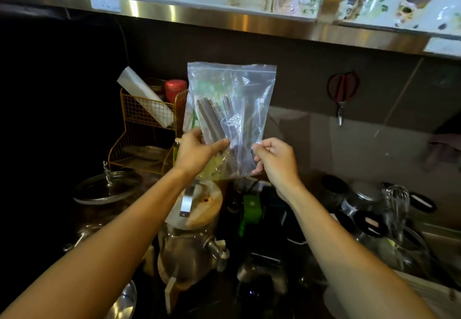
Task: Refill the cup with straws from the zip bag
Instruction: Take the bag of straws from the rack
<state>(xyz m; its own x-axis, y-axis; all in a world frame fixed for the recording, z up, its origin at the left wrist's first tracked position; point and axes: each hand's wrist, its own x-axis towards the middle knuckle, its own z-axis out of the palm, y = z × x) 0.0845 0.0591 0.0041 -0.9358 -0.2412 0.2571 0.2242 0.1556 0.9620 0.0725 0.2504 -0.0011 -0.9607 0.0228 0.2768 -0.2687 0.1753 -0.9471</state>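
Early stage — the bag is in hand, and I see no straws out of it yet.

I hold the clear plastic zip bag [230,109] upright at centre frame, its zip edge at 12 o'clock looking closed; my left hand [197,150] grips its lower edge at 8 o'clock, my right hand [273,159] pinches the corner at 4 o'clock. The dark straws [212,119] lie inside. On the cluttered surface below I cannot pick out the cup — opening and refilling remain.

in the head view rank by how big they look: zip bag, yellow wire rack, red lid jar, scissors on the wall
1. zip bag
2. yellow wire rack, close to the bag, and the bag is nearer
3. scissors
4. red lid jar, partly hidden
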